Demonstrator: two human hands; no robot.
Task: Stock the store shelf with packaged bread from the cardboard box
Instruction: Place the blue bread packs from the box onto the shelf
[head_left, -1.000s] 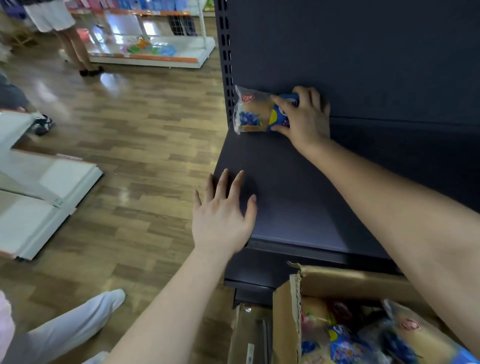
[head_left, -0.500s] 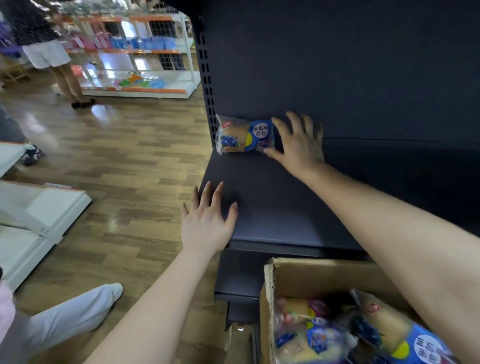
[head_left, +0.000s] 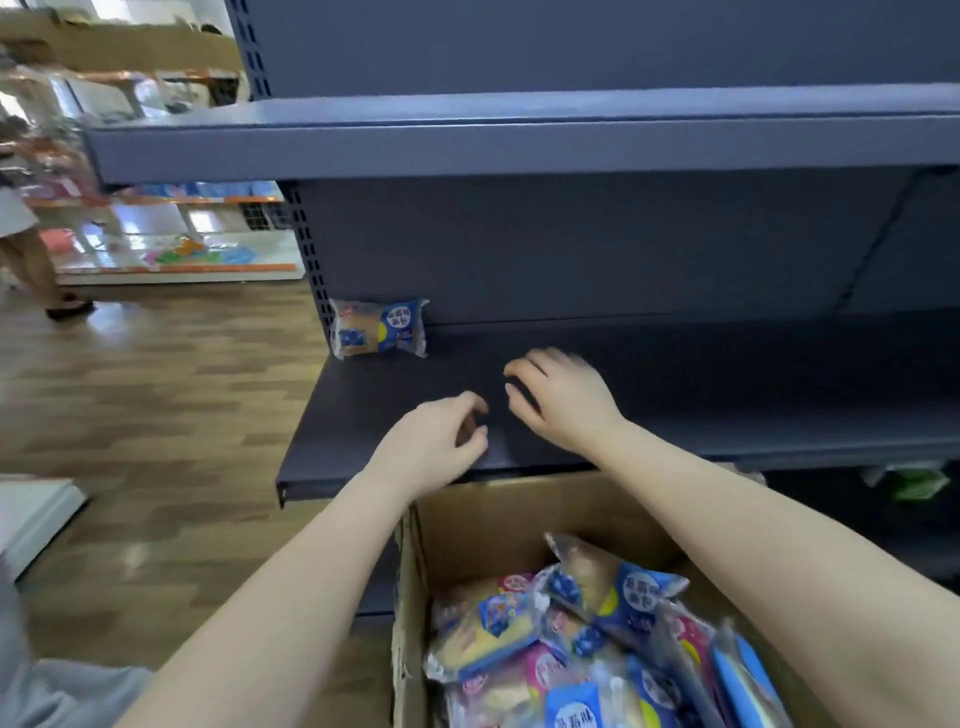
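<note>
One bread pack (head_left: 379, 328) sits in the back-left corner of the shelf (head_left: 363, 415), against the back panel (head_left: 571, 249). Left hand (head_left: 434, 449) and right hand (head_left: 563, 402) hover side by side over the shelf front, fingers loosely curled, holding nothing, apart from the pack. Box (head_left: 467, 519) sits below the shelf edge with more packs (head_left: 597, 649) inside.

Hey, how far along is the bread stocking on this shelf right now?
Barely started. Done: one bread packet sits at the back left corner of the shelf. In hand: nothing; the left hand and right hand hover empty over the shelf. Left: a heap of packets waits in the cardboard box.
</note>
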